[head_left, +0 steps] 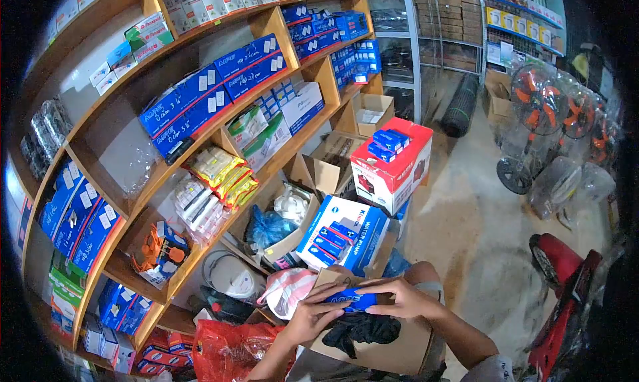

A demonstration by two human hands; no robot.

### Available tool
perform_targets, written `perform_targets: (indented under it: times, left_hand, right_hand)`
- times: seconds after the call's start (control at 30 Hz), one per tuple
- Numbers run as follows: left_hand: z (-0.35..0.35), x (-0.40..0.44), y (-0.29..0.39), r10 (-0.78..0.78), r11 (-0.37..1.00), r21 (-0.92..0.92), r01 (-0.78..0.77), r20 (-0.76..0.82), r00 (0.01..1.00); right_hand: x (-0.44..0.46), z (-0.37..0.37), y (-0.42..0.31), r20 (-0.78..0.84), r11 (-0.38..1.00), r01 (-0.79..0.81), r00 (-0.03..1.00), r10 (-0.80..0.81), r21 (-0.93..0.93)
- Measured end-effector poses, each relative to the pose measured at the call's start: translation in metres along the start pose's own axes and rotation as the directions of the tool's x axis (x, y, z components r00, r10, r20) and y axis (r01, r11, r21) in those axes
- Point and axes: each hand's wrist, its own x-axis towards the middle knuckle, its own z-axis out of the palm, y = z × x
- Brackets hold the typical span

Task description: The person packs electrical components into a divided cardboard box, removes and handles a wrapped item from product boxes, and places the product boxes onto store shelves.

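Observation:
A small blue box (pixel 351 301) with dark lettering is held between my two hands, above an open cardboard box (pixel 406 345). My left hand (pixel 315 315) grips its left end, fingers on top. On the right end, my right hand (pixel 398 298) closes with thumb and fingers. Black cloth-like material (pixel 363 334) lies just below the small box, on the cardboard. Beyond my hands, several small blue boxes (pixel 333 241) rest on a white and blue water pump carton (pixel 376 225).
Wooden shelves (pixel 266 75) with blue boxes fill the left side. A red and white carton (pixel 393 165) stands ahead. A red plastic bag (pixel 229 349) is at lower left, a red wheeled object (pixel 566 269) at right, and wrapped fans (pixel 539 105) stand at back right.

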Motion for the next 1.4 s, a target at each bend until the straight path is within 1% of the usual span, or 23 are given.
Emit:
perform_targets:
  times: [0.1, 0.17, 0.23, 0.3, 0.4, 0.47, 0.57, 0.63, 0.77, 0.9, 0.93, 1.03, 1.1, 1.17, 1.23, 1.3, 1.4]
  left_hand:
    - [0.001, 0.003, 0.001, 0.011, 1.0, 0.012, -0.011, -0.004, 1.0]
    - [0.003, 0.002, 0.001, 0.021, 1.0, 0.013, -0.021, -0.019, 1.0]
    - [0.005, 0.004, 0.002, 0.031, 0.999, 0.017, -0.031, -0.032, 0.999]
    - [0.01, 0.008, 0.008, 0.043, 0.997, 0.073, -0.036, -0.097, 0.994]
    - [0.019, 0.006, 0.007, 0.021, 0.997, 0.078, -0.012, -0.119, 0.993]
    - [0.018, 0.005, 0.007, 0.0, 0.999, 0.054, 0.006, -0.11, 0.994]
    - [0.016, 0.004, 0.004, -0.03, 0.999, 0.015, 0.031, -0.087, 0.996]
    - [0.014, 0.006, 0.004, -0.033, 0.999, -0.002, 0.033, -0.07, 0.997]
    - [0.017, 0.009, 0.006, -0.064, 0.998, -0.005, 0.064, -0.096, 0.993]
    - [0.02, 0.01, 0.01, -0.089, 0.996, -0.009, 0.088, -0.118, 0.989]
    - [0.021, 0.011, 0.011, -0.091, 0.996, -0.009, 0.091, -0.119, 0.989]
    - [0.023, 0.012, 0.013, -0.088, 0.995, 0.038, 0.093, -0.122, 0.989]
    - [0.024, 0.012, 0.014, -0.041, 0.991, 0.125, 0.056, -0.122, 0.992]
    - [0.023, 0.009, 0.013, -0.038, 0.991, 0.127, 0.052, -0.105, 0.994]
    - [0.02, 0.007, 0.01, -0.033, 0.991, 0.13, 0.044, -0.084, 0.996]
    - [0.018, 0.005, 0.006, -0.028, 0.998, 0.062, 0.031, -0.046, 0.999]
    - [0.014, 0.008, 0.007, -0.013, 0.999, 0.038, 0.014, -0.013, 1.0]
  right_hand:
    - [-0.002, 0.001, 0.006, -0.003, 1.0, 0.003, 1.0, -0.003, -0.026]
    - [-0.003, 0.001, 0.007, 0.025, 0.998, 0.008, 1.0, -0.006, -0.056]
    - [-0.002, -0.001, 0.0, 0.02, 0.999, 0.02, 1.0, -0.019, -0.048]
    - [-0.001, -0.002, -0.003, 0.018, 0.999, 0.031, 0.999, -0.03, -0.039]
    - [-0.003, 0.0, -0.002, 0.003, 0.998, 0.032, 0.999, -0.032, -0.048]
    - [-0.003, 0.001, 0.001, 0.013, 0.997, 0.058, 0.998, -0.058, -0.046]
    - [-0.002, 0.001, -0.001, 0.026, 0.996, 0.052, 0.998, -0.051, -0.066]
    - [-0.001, 0.001, 0.001, 0.021, 0.998, 0.044, 0.999, -0.044, -0.042]
    - [0.001, -0.002, 0.002, 0.005, 1.0, 0.017, 1.0, -0.017, -0.015]
    - [0.001, -0.003, 0.008, 0.0, 0.999, 0.033, 0.999, -0.033, -0.004]
    - [0.001, -0.004, 0.006, 0.002, 1.0, 0.011, 1.0, -0.011, 0.022]
    - [0.0, -0.005, 0.008, 0.006, 0.999, -0.005, 1.0, 0.005, 0.042]
    - [0.0, -0.004, 0.009, 0.009, 0.999, -0.001, 1.0, 0.001, 0.038]
    - [-0.001, -0.004, 0.007, 0.019, 1.0, 0.003, 1.0, -0.002, -0.013]
    - [0.0, -0.003, 0.0, 0.028, 1.0, 0.014, 1.0, -0.013, -0.014]
    - [-0.001, -0.001, -0.001, 0.038, 1.0, 0.022, 0.999, -0.022, -0.012]
    - [-0.003, 0.002, 0.002, 0.027, 0.998, 0.008, 1.0, -0.007, -0.059]
